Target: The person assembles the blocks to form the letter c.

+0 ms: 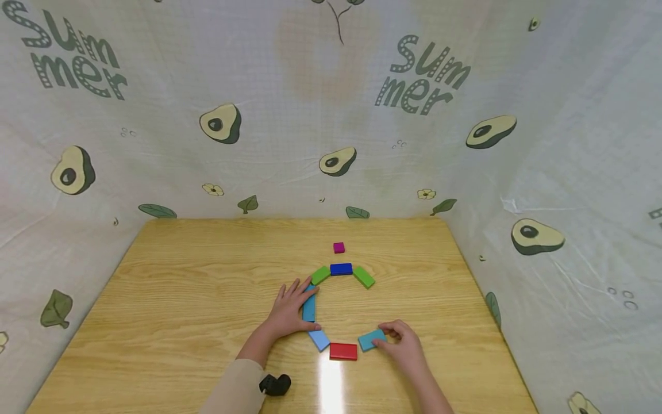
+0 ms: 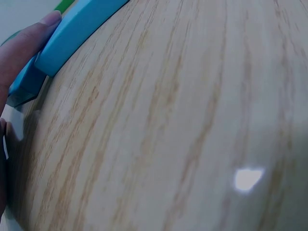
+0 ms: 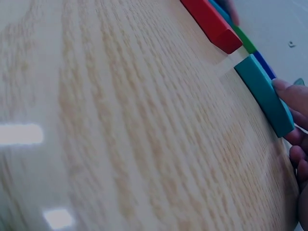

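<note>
My left hand (image 1: 288, 310) lies with fingers spread at the left of a curved row of wooden blocks. Its index finger reaches the top of a blue block (image 1: 309, 309), and its thumb lies where that block meets a light blue block (image 1: 319, 340). With thumb and fingers, my right hand (image 1: 405, 348) pinches the outer end of a teal block (image 1: 371, 340). This block sits at a slant right of a red block (image 1: 343, 352), a small gap between them. In the right wrist view the teal block (image 3: 264, 96) is close over the wooden surface.
A green block (image 1: 320, 275), a dark blue block (image 1: 341, 269) and another green block (image 1: 364, 277) curve along the far side. Behind them lies a small magenta block (image 1: 338, 248). Printed cloth (image 1: 279, 172) hangs around the wooden table (image 1: 196, 276).
</note>
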